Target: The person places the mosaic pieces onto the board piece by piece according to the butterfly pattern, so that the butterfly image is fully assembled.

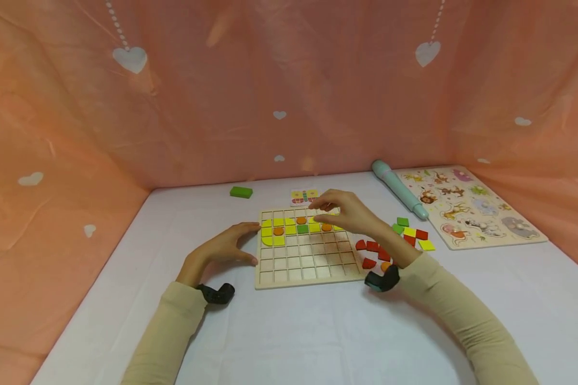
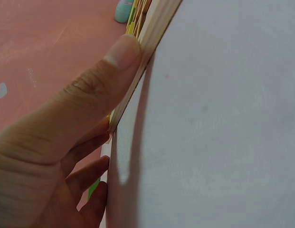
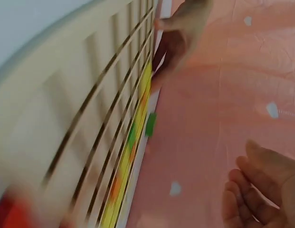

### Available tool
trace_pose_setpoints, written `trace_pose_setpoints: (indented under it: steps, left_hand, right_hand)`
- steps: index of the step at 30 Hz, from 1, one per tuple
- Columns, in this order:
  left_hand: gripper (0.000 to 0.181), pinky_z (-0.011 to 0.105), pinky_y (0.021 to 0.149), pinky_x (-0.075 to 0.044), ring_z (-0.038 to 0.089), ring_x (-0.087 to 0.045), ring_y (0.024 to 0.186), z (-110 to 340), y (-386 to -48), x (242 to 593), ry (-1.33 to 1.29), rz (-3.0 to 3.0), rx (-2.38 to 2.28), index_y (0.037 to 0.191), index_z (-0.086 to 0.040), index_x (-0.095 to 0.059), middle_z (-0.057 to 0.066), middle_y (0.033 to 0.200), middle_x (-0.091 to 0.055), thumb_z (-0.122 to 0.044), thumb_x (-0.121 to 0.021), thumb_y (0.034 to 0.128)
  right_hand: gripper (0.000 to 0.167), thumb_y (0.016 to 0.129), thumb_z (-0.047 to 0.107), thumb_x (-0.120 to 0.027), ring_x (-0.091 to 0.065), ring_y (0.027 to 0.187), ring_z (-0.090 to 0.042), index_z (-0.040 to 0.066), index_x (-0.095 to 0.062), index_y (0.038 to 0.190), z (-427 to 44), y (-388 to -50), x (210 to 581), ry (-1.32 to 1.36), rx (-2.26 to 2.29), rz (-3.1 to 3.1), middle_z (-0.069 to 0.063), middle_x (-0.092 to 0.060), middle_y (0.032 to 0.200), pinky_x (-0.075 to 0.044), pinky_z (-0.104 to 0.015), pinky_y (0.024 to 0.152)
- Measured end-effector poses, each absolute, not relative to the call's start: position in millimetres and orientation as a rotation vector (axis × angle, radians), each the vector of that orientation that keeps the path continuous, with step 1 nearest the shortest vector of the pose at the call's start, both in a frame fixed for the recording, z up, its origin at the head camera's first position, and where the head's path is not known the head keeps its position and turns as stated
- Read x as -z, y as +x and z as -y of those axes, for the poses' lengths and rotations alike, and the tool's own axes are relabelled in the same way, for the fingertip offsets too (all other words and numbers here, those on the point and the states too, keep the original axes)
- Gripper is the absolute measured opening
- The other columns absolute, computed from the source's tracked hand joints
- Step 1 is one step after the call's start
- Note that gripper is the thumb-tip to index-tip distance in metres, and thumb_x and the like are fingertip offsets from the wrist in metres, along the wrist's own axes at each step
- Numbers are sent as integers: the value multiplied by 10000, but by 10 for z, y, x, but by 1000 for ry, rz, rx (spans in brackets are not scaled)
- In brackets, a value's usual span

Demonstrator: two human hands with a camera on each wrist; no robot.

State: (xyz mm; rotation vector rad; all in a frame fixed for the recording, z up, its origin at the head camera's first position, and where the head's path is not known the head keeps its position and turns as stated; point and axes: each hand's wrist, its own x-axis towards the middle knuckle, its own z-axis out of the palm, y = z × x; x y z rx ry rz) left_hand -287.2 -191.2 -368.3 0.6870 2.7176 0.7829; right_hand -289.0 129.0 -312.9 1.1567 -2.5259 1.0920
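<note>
A wooden grid board (image 1: 294,262) lies on the table, with yellow, orange and green pieces in its upper rows. At the board's left edge is my left hand (image 1: 223,245), its thumb and fingertips spread apart against the rim. In the left wrist view the thumb (image 2: 97,83) touches the wooden side. My right hand (image 1: 347,213) hovers over the board's upper right, hiding some cells there. Between its thumb and bent fingers there is a gap, and no piece shows in it; the right wrist view shows this hand (image 3: 261,190) raised off the grid.
Loose red pieces (image 1: 372,246) lie right of the board, with green and yellow squares (image 1: 426,245) beyond. A pattern card (image 1: 302,197) and a green block (image 1: 241,192) are behind. At right are a teal microphone-like stick (image 1: 400,190) and an animal puzzle board (image 1: 477,208).
</note>
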Motion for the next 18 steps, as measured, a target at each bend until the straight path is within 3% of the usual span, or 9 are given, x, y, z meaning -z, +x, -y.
trace_pose_setpoints:
  steps: [5, 12, 18]
  left_hand:
    - [940, 494, 1134, -170, 318, -202, 1396, 1930, -2857, 3682, 672, -2718, -786, 1434, -95, -363, 114, 1502, -297, -358, -836, 664]
    - [947, 497, 1133, -173, 322, -203, 1394, 1944, -2846, 3675, 678, -2717, -777, 1437, -90, -355, 118, 1502, -293, -380, -827, 670]
    - [953, 495, 1133, -174, 318, -202, 1395, 1937, -2847, 3666, 668, -2723, -768, 1440, -100, -352, 113, 1503, -295, -401, -822, 668]
  right_hand:
    - [253, 832, 94, -699, -589, 917, -212, 27, -666, 1074, -1818, -2764, 3136, 1025, -1085, 2508, -66, -654, 1028, -510, -262, 840]
    - [290, 811, 32, -705, -566, 906, -27, 32, -654, 1096, -2482, -2537, 3224, 914, -1136, 2519, 11, -647, 1035, -476, -113, 813]
    - [297, 795, 87, -732, -591, 883, -74, 34, -661, 1078, -2923, -2359, 3306, 840, -1056, 2688, -26, -657, 1009, -477, -105, 782]
